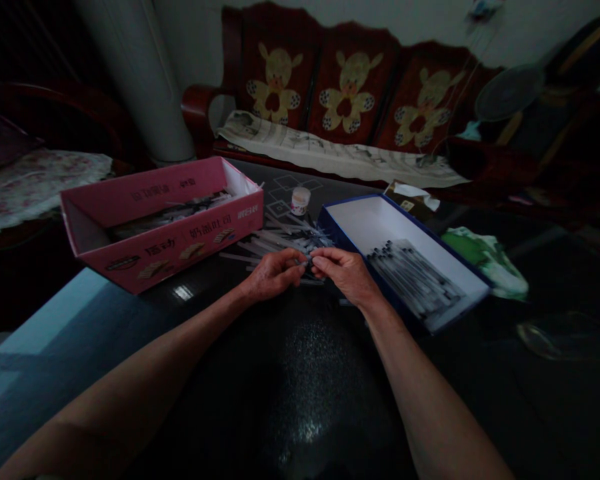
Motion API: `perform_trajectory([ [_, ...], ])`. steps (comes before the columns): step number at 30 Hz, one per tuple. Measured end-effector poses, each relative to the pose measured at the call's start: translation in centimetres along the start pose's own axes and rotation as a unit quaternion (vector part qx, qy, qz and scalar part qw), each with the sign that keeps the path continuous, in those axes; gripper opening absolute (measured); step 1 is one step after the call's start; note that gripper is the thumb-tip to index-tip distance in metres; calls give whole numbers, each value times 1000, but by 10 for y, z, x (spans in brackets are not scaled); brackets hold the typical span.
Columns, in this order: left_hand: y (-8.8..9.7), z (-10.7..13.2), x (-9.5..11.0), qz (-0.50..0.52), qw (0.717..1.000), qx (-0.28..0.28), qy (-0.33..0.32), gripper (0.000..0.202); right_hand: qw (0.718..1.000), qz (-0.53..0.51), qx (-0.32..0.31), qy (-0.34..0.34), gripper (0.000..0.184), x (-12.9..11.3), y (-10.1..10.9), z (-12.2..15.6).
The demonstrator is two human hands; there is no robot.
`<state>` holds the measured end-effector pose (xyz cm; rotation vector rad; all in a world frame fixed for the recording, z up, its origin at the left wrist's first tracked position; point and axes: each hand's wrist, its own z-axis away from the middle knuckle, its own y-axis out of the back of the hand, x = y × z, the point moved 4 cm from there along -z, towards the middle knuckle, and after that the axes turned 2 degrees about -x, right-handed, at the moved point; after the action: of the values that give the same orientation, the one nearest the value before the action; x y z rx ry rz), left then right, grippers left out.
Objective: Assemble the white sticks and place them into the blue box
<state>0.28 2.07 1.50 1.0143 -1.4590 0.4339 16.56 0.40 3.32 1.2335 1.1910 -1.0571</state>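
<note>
My left hand point(273, 275) and my right hand point(344, 270) meet over the dark table, fingertips pinched together on a thin pale stick point(306, 263) held between them. Just beyond the hands lies a loose pile of similar thin sticks point(280, 241) on the table. To the left stands a pink cardboard box point(180, 233) with more sticks inside. To the right is a blue-edged white box point(380, 220) with a neat row of dark-tipped sticks point(413, 277) in it.
A small white jar point(301, 199) stands behind the pile. The glossy dark table point(300, 373) reaches toward me. A green and white cloth point(485, 260) lies right of the blue box. A red wooden sofa point(350, 87) with bear cushions stands behind.
</note>
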Motion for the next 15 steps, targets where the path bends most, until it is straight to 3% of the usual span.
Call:
perform_trajectory([
  [15, 4, 0, 1, -51, 998, 24, -1, 27, 999, 22, 7, 24, 25, 9, -8, -2],
])
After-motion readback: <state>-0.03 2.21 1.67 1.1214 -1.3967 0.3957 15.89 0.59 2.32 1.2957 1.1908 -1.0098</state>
